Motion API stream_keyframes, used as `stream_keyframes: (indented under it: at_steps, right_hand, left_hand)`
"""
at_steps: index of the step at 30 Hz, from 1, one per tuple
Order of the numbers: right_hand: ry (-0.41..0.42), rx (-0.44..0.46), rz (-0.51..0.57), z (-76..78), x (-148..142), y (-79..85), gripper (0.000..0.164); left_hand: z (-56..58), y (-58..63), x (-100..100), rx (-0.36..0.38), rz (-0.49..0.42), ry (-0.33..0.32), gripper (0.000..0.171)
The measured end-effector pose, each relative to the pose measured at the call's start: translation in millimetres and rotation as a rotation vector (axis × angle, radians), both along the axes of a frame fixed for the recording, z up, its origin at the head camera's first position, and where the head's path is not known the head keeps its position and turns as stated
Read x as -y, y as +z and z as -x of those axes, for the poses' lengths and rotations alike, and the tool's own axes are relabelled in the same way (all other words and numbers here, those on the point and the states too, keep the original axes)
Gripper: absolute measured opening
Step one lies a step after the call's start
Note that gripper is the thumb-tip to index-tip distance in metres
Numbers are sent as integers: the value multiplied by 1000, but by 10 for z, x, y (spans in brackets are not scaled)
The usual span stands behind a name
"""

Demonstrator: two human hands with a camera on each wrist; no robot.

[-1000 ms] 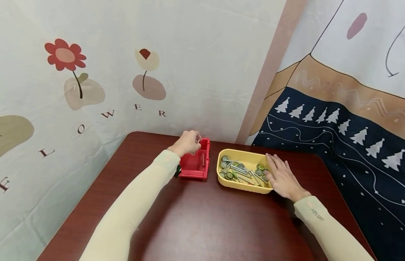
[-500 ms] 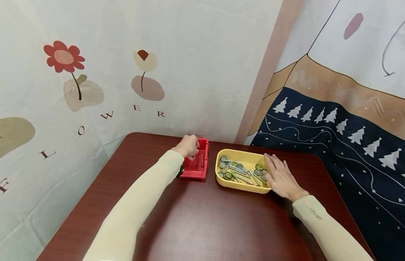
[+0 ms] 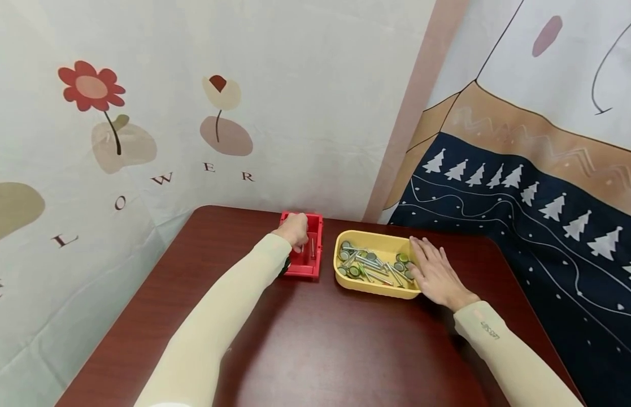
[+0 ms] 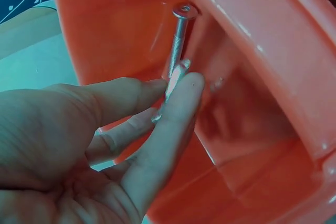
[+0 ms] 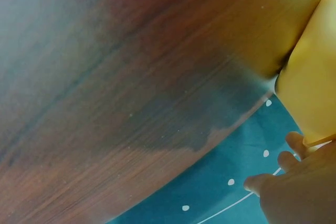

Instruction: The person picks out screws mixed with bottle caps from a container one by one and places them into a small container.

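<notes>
- With the left hand (image 3: pixel 293 230), pinching a slim silver piece (image 4: pixel 175 80) between thumb and fingers; too covered to tell its full shape.
- Holding it low inside the red bin (image 3: pixel 302 276), next to the bolt (image 4: pixel 179 36) lying there; hard to tell whether touching it.
- With the right hand (image 3: pixel 438 277), resting straight fingers, slightly apart, at the near end of the yellow tray (image 3: pixel 378 289), on the surface (image 3: pixel 315 333).
- Judging by the pose, probably setting the piece down in the bin, with many loose fasteners (image 3: pixel 368 260) lying in the tray.
- Calling next, most likely, for a low, gentle release beside the bolt, then withdrawing without dragging either.
</notes>
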State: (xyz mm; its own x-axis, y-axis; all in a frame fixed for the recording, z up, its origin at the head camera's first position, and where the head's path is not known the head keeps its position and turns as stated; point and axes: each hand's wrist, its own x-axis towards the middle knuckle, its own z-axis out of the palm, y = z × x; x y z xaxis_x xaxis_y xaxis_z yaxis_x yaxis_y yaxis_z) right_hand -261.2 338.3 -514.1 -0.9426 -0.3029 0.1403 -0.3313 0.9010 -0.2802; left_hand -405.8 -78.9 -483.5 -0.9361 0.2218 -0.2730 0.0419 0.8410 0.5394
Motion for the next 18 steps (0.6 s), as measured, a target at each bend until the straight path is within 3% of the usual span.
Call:
stream_keyframes:
  at_steps: [1,5,8,9,13,15,16,18]
  right_hand:
    - [7,-9,9,2,-1,4,74]
    - [25,-39,63,-6,-9,2,75]
    - [31,-48,72,-10,-8,5,75]
    - [29,-47,68,-9,-7,7,74]
    - [14,-21,17,-1,0,13,73]
    - [7,-11,-2,0,2,13,73]
    - [6,-10,-6,1,5,14,73]
    - [4,-13,-9,-3,12,14,73]
  left_hand:
    - [-26,16,8,-10,-11,4,2]
    - [-219,215,13,-27,-11,12,36]
    - [-307,306,17,-79,43,-7,44]
    - [-199,162,67,-122,35,-22,43]
    - [-248,181,76,-203,57,-31,44]
    - [-317,220,72,-244,48,-33,45]
    - [-473,388,21,-245,64,-25,45]
    - [-541,413,8,-293,72,-33,46]
